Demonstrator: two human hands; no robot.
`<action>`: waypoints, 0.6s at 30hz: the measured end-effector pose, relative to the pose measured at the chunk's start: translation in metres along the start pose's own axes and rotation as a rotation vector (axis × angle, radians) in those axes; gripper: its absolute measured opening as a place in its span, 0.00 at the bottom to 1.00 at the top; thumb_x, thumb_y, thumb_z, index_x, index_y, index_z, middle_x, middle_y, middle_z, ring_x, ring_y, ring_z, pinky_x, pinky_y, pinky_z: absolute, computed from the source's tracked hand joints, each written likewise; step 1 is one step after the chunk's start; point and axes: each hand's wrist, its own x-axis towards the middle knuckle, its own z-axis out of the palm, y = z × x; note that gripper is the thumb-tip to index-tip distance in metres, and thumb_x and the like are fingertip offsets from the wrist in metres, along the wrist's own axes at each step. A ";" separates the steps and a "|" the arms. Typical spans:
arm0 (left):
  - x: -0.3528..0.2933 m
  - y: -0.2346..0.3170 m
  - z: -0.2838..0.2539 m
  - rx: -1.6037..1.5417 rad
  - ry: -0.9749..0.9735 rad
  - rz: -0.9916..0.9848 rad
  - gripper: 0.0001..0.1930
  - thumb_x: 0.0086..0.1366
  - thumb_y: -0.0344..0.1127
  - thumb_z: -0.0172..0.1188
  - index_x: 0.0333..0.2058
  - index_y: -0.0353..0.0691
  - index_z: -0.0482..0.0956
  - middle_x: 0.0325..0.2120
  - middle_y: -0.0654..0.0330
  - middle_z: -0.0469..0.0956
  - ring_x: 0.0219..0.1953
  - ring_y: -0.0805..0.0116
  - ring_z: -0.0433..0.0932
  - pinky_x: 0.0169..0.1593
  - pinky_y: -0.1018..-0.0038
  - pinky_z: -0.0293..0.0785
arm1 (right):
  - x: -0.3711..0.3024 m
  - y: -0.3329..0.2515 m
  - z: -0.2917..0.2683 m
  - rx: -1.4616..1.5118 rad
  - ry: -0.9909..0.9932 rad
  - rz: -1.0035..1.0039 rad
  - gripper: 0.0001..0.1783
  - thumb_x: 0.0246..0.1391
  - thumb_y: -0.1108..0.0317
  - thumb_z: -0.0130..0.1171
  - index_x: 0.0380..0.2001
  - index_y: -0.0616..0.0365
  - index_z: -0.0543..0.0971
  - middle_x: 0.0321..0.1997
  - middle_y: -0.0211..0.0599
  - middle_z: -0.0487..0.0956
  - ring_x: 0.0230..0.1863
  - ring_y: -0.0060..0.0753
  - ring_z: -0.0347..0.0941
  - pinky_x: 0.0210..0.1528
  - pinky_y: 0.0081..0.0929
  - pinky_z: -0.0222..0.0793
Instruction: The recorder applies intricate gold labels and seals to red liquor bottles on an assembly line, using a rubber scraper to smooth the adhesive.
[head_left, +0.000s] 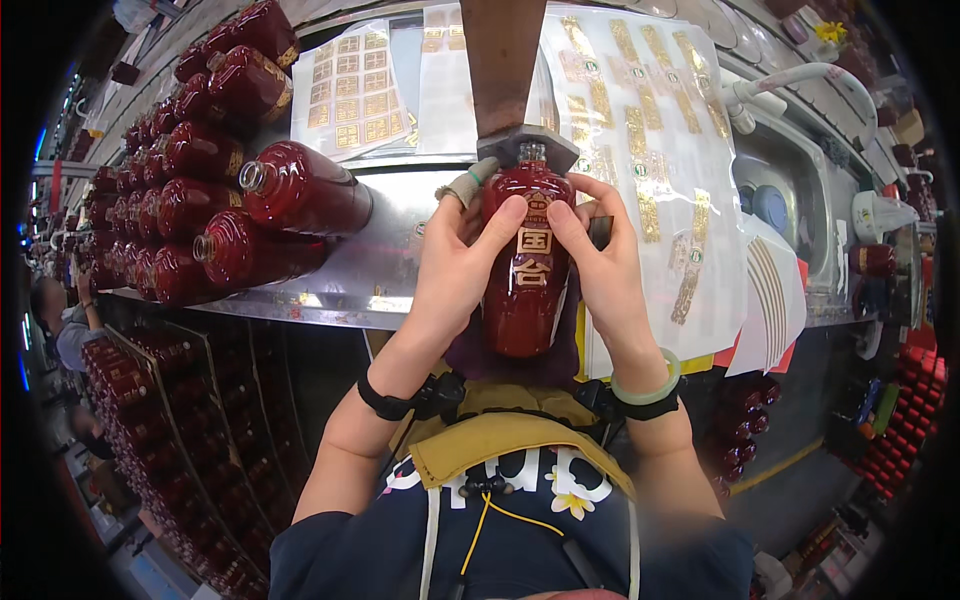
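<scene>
A glossy dark red glass bottle (528, 318) with gold lettering lies in front of me, its open clear neck pointing away. My left hand (455, 258) grips its left side, with the thumb pressed on the front near the shoulder and a cloth cover on one finger. My right hand (608, 262) grips the right side, thumb likewise on the front beside a gold emblem. Both hands' other fingers curl around the sides and are partly hidden. The bottle's neck lies against a dark metal block (560, 147) at the end of a brown bar (503, 65).
Several red bottles (310, 190) crowd the metal table (390, 262) on the left. Sheets of gold labels (640, 130) cover the right side, with more gold label sheets (350, 85) behind. A sink (815, 190) with a white tap (815, 72) stands far right. Racked bottles (140, 400) fill the lower left.
</scene>
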 end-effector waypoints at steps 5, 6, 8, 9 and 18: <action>-0.003 -0.001 0.001 0.009 0.023 0.005 0.33 0.70 0.37 0.65 0.67 0.27 0.61 0.57 0.49 0.75 0.57 0.67 0.76 0.61 0.69 0.73 | 0.000 0.000 -0.005 -0.083 -0.025 -0.011 0.27 0.61 0.61 0.68 0.58 0.64 0.72 0.29 0.19 0.65 0.31 0.13 0.60 0.34 0.15 0.59; -0.002 0.000 0.002 -0.007 0.021 -0.003 0.34 0.70 0.37 0.65 0.67 0.27 0.61 0.57 0.49 0.75 0.57 0.67 0.76 0.61 0.69 0.73 | 0.002 -0.004 -0.007 -0.120 -0.052 -0.014 0.26 0.62 0.64 0.66 0.59 0.64 0.71 0.30 0.20 0.65 0.31 0.14 0.61 0.36 0.16 0.61; 0.000 0.000 0.001 -0.010 0.009 -0.006 0.33 0.71 0.38 0.64 0.67 0.27 0.62 0.57 0.50 0.75 0.57 0.68 0.76 0.61 0.70 0.73 | 0.004 -0.015 -0.010 -0.087 -0.023 -0.106 0.25 0.63 0.68 0.62 0.59 0.65 0.69 0.31 0.23 0.66 0.32 0.17 0.63 0.37 0.17 0.63; -0.001 0.000 0.000 -0.012 -0.001 -0.010 0.32 0.72 0.38 0.62 0.66 0.27 0.62 0.57 0.50 0.75 0.57 0.68 0.76 0.61 0.70 0.73 | 0.004 -0.021 -0.013 -0.052 0.006 -0.197 0.23 0.64 0.72 0.59 0.59 0.66 0.68 0.32 0.26 0.68 0.33 0.19 0.65 0.39 0.19 0.65; 0.001 0.000 -0.007 -0.090 -0.020 -0.096 0.27 0.77 0.41 0.55 0.66 0.30 0.64 0.57 0.54 0.76 0.57 0.72 0.75 0.61 0.72 0.71 | 0.039 -0.086 -0.010 -0.929 -0.290 -0.999 0.13 0.46 0.80 0.60 0.38 0.60 0.82 0.37 0.36 0.82 0.40 0.41 0.78 0.44 0.34 0.74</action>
